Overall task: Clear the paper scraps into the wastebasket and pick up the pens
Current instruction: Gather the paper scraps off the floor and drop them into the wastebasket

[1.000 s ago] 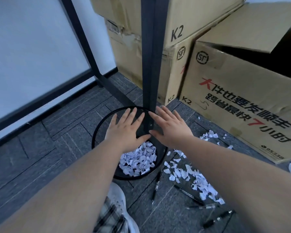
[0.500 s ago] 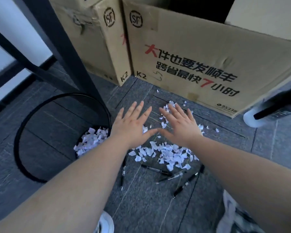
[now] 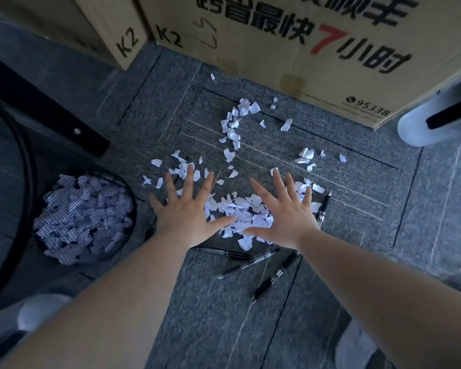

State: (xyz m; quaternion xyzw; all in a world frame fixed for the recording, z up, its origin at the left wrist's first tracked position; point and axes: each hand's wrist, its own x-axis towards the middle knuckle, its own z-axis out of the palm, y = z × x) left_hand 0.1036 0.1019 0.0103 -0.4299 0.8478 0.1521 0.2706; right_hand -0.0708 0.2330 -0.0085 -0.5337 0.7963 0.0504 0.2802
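White paper scraps [image 3: 246,214] lie in a heap on the grey carpet floor [image 3: 357,235] at the middle of the frame, and I see both hands spread flat over them. My left hand [image 3: 189,217] has its fingers wide apart, palm down, at the left edge of the heap; it holds nothing. My right hand [image 3: 285,217] is the same, fingers wide, palm down, on the right side of the heap, also with nothing in it. The two thumbs point toward each other with scraps between them. I cannot tell if the palms press the paper or only hover just above it.

More scraps are scattered toward the upper middle of the frame, near the cardboard box [image 3: 317,49] with black and red print. At the left of the frame stands the black mesh wastebasket [image 3: 24,182], and through its mesh wall I see many scraps already in it.

Below the hands, three black pens lie on the carpet: one pen [image 3: 224,252] lies almost level just under the left wrist, a second pen [image 3: 246,265] crosses near it, and a third pen [image 3: 276,275] lies diagonal at lower right of them. A fourth pen [image 3: 324,206] lies beside the right hand's little finger, partly among the scraps.
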